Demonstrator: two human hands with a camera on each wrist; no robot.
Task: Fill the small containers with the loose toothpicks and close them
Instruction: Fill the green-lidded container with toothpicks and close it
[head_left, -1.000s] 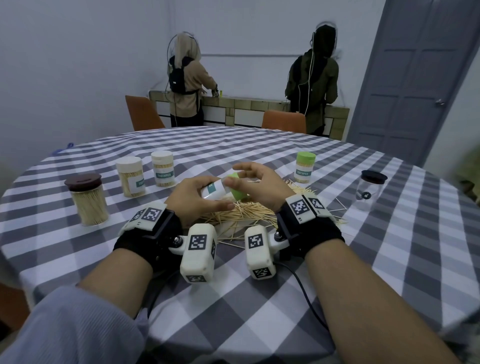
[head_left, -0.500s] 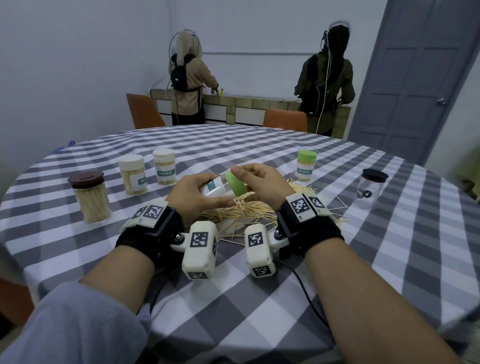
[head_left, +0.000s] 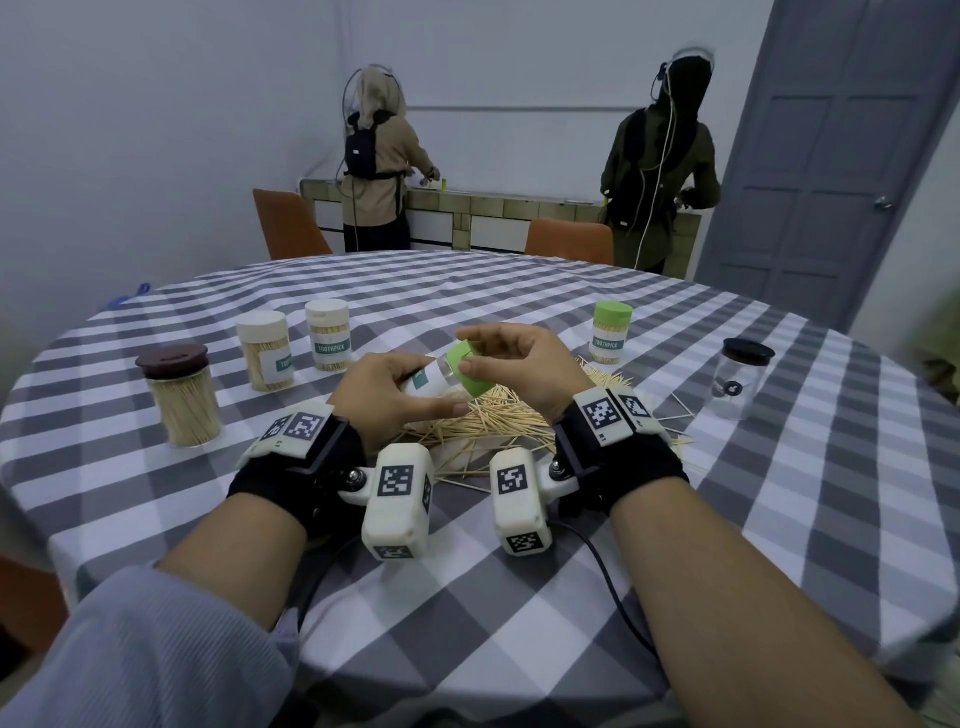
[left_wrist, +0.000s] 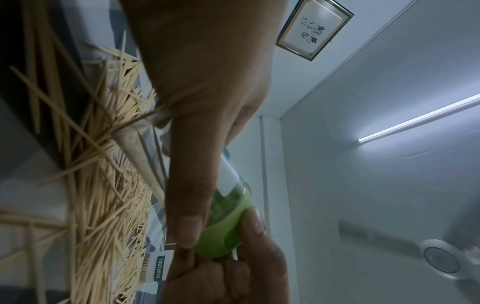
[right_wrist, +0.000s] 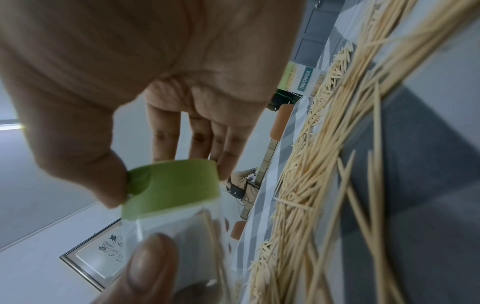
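Head view: round table w/ grey-white check cloth (head_left: 519, 597), pale walls, grey door (head_left: 831, 171) at right, tiled counter (head_left: 519, 208) at back w/ 2 people standing at it, 2 orange chairs. On the cloth: 5 standing containers, i.e. 1 brown-lid jar (head_left: 179, 395), 2 white-lid ones, 1 green-lid one (head_left: 613, 332), all full, plus 1 clear black-lid jar (head_left: 740, 382). 1 heap of loose toothpicks (head_left: 498, 421) under the hands. Left hand (head_left: 387, 397) curls round a tilted small container (head_left: 428, 378) above the heap; right hand (head_left: 519, 366) pinches its green cap (head_left: 467, 371).

Left wrist: thumb along container (left_wrist: 231, 181), cap (left_wrist: 223, 232) seated at its end, right fingertips (left_wrist: 255, 224) on the cap; framed print, strip light, ceiling fan overhead.

Right wrist: thumb and fingers nip the cap (right_wrist: 171, 187); a few picks inside the clear body (right_wrist: 182, 232).
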